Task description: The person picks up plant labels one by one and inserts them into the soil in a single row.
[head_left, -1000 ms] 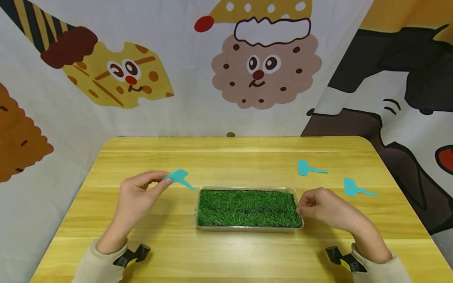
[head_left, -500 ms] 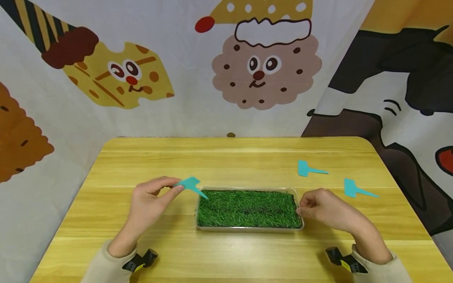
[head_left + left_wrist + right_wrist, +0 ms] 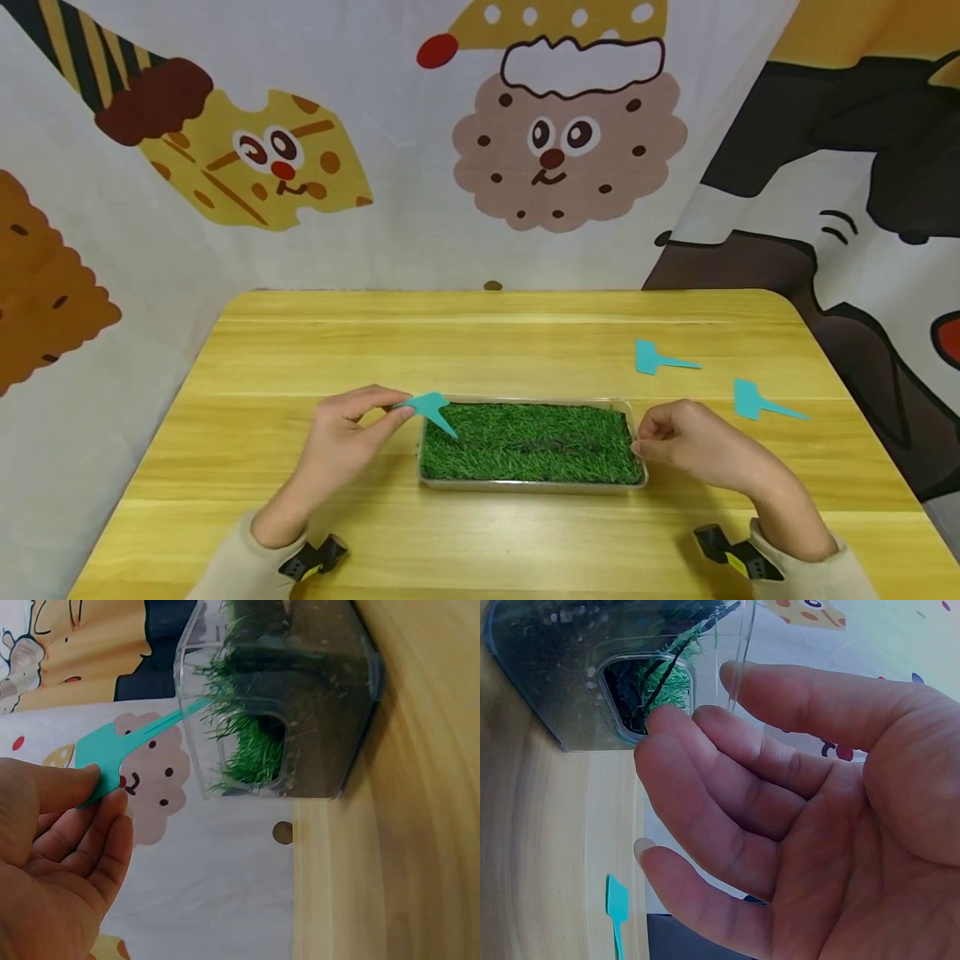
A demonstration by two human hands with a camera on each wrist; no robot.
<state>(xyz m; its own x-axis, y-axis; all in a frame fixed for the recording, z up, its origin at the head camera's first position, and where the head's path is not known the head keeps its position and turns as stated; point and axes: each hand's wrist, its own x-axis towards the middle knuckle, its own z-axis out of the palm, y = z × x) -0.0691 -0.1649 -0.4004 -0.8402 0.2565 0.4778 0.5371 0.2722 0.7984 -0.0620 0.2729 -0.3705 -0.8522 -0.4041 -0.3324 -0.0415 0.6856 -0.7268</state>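
Note:
A teal T-shaped plant label point(image 3: 431, 405) is pinched between the thumb and fingers of my left hand point(image 3: 347, 437). Its pointed stem slants down over the left part of the green grass point(image 3: 525, 423), which fills a clear plastic box point(image 3: 534, 487). In the left wrist view the label's tip point(image 3: 202, 705) is at the box's upper edge among the blades; whether it has entered the grass I cannot tell. My right hand point(image 3: 701, 446) holds the box's right end, its thumb at the rim and curled fingertips against the end wall in the right wrist view.
Two more teal plant labels, one farther back point(image 3: 646, 357) and one nearer point(image 3: 747, 399), lie flat on the wooden table point(image 3: 480, 342) right of the box. A cartoon-printed cloth point(image 3: 405, 250) hangs behind the table. Each wrist wears a black camera mount.
My left hand has moved right and slightly toward me, bringing the label from left of the box to over the grass. My right hand and the box have stayed in place.

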